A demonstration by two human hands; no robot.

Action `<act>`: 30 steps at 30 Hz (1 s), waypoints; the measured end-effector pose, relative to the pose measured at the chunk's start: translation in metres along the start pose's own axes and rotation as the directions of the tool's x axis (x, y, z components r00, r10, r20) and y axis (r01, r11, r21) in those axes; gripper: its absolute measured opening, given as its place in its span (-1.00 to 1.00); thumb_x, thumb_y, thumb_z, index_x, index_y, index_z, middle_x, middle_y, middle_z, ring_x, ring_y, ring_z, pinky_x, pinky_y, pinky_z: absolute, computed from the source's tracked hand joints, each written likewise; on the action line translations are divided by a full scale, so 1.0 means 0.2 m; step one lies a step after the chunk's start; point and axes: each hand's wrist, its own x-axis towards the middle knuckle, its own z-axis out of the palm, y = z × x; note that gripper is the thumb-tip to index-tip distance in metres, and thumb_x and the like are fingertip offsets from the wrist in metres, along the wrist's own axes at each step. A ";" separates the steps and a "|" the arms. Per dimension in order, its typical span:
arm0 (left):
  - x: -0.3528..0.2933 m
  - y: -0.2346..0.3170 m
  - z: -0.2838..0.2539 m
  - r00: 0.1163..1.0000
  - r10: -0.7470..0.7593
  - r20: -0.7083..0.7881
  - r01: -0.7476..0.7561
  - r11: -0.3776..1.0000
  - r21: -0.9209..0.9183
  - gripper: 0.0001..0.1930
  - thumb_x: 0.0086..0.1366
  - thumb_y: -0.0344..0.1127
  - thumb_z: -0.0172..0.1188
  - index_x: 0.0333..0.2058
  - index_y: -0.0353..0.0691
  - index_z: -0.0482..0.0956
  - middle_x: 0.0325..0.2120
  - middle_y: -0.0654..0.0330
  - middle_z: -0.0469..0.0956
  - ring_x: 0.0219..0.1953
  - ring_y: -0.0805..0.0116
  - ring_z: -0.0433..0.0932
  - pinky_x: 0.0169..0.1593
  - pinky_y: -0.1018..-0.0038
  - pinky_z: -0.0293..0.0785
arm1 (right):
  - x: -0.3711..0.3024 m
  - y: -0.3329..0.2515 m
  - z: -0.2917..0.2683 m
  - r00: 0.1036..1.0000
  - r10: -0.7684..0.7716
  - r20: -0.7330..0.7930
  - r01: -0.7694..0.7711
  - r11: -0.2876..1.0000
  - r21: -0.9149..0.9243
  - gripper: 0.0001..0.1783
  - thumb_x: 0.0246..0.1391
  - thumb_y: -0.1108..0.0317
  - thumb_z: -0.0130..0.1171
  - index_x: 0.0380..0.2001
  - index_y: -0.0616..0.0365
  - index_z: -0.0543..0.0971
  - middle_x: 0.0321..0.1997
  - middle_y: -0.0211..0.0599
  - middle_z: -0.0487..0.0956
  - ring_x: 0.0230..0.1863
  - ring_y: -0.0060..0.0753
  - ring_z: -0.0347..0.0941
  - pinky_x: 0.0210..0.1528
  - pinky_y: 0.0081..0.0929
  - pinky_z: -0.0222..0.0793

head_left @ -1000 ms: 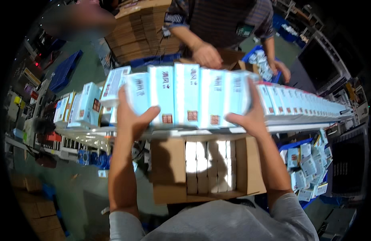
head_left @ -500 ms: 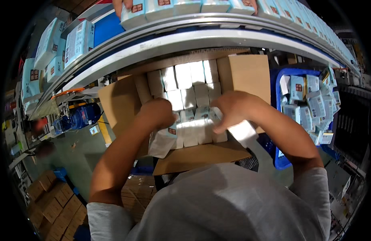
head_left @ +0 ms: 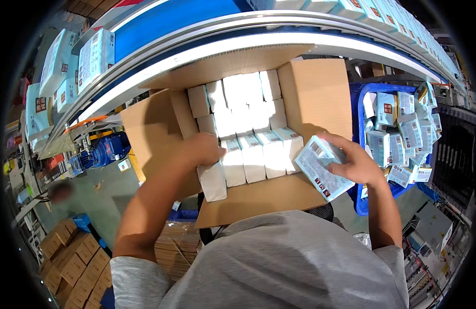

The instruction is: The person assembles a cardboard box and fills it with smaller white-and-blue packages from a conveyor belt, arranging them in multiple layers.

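Note:
An open cardboard box (head_left: 320, 98) stands in front of me, holding rows of white and light-blue tissue packs (head_left: 251, 159) on end. My left hand (head_left: 209, 149) is closed at the top of a tissue pack (head_left: 213, 183) at the near left corner, which leans slightly out of line with its row. Its fingertips are partly hidden. Over the box's near right corner, my right hand (head_left: 351, 162) grips another tissue pack (head_left: 323, 170) between thumb and fingers, its printed side facing up.
Beyond the box runs a conveyor with a blue belt (head_left: 171, 26) and metal rail, with tissue packs lined up at right and several stacked at left (head_left: 96, 56). A blue basket (head_left: 357, 134) of loose packs stands at right. A blue motor (head_left: 106, 150) sits left; cartons (head_left: 75, 262) lie lower left.
My right hand has moved right and toward me, bringing a tissue pack clear of the row. The left pack sits more upright. Another person's hands and the packs between them have left that belt stretch.

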 end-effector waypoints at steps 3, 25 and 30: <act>-0.03 0.00 -0.04 0.995 -0.044 0.090 0.045 0.999 0.000 -0.53 0.12 -0.07 -0.06 -0.53 -0.49 0.52 -0.56 -0.12 0.51 -0.49 0.09 0.54 -0.39 0.28 0.46 | -0.03 0.05 0.02 0.989 -0.118 -0.093 0.122 0.992 0.031 -0.28 -0.32 0.58 0.10 0.08 0.06 0.31 0.00 -0.15 0.39 -0.03 -0.36 0.34 -0.06 -0.49 0.27; 0.03 -0.06 0.04 0.948 -0.119 -0.296 0.053 0.973 -0.223 -0.66 -0.17 -0.52 0.00 -0.29 -0.39 0.42 -0.38 -0.17 0.48 -0.31 -0.04 0.50 -0.25 0.25 0.41 | 0.03 0.30 0.02 0.946 -0.137 -0.294 0.263 0.854 0.448 -0.26 -0.33 0.63 0.07 0.09 0.16 0.27 0.03 -0.17 0.36 0.05 -0.38 0.27 0.07 -0.50 0.14; -0.02 -0.10 0.05 0.934 -0.150 -0.325 0.033 0.940 -0.339 -0.69 -0.10 -0.40 0.07 -0.29 -0.32 0.40 -0.39 -0.10 0.48 -0.33 0.04 0.49 -0.28 0.30 0.39 | 0.06 0.32 0.04 0.945 -0.104 -0.309 0.289 0.706 0.646 -0.23 -0.36 0.64 0.02 0.11 0.24 0.22 0.06 -0.17 0.34 0.08 -0.33 0.25 0.13 -0.44 0.09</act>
